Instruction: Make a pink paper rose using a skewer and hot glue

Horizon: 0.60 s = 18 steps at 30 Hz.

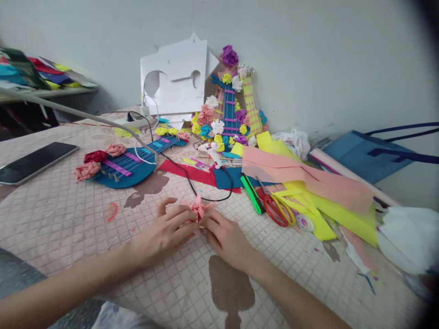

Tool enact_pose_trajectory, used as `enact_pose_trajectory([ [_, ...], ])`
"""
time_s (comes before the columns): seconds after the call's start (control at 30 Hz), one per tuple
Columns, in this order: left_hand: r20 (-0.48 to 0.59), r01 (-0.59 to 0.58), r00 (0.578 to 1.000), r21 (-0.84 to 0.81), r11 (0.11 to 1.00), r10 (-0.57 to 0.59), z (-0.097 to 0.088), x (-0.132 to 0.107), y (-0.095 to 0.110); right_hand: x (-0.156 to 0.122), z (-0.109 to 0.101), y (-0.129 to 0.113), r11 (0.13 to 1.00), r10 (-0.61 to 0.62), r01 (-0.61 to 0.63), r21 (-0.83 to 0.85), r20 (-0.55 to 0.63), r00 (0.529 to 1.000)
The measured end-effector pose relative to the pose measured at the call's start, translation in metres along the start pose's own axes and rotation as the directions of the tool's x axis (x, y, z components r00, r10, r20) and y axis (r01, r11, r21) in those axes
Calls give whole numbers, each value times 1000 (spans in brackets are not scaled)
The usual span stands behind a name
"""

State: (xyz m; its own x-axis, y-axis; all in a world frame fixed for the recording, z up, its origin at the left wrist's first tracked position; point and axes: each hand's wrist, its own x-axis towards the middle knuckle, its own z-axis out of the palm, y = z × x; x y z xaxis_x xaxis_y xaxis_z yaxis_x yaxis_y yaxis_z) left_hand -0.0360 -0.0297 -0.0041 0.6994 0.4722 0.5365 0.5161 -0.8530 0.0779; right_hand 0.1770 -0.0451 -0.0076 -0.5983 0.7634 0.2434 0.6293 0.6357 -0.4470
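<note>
Between the fingertips of both hands is a pink paper flower point(198, 208), held just above the table. My left hand point(174, 224) pinches it from the left, with its index finger raised and bent. From the right, my right hand point(222, 230) closes its fingers on the flower's lower side; the fingertips are partly hidden. Beyond the hands lies a blue guitar-shaped craft point(125, 167) with purple strips, strings and paper roses point(94, 157). A white glue gun point(212, 153) stands behind the flower, its black cord curving close to it.
To the right are a green cutter point(253, 194), red-and-yellow scissors point(277, 210), a tape roll point(304, 222), and pink point(308, 176) and yellow sheets. Flower-covered guitar crafts point(229, 109) and white boards point(173, 82) lean on the wall. A phone point(37, 162) lies left; a blue bag point(366, 151) sits right.
</note>
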Motion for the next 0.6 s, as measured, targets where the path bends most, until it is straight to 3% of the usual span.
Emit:
enact_pose_trajectory([
  [0.6, 16, -22, 1000, 12, 1000, 22, 2, -4, -1, -1, 6, -1, 999, 5, -5, -44, -20, 1000],
])
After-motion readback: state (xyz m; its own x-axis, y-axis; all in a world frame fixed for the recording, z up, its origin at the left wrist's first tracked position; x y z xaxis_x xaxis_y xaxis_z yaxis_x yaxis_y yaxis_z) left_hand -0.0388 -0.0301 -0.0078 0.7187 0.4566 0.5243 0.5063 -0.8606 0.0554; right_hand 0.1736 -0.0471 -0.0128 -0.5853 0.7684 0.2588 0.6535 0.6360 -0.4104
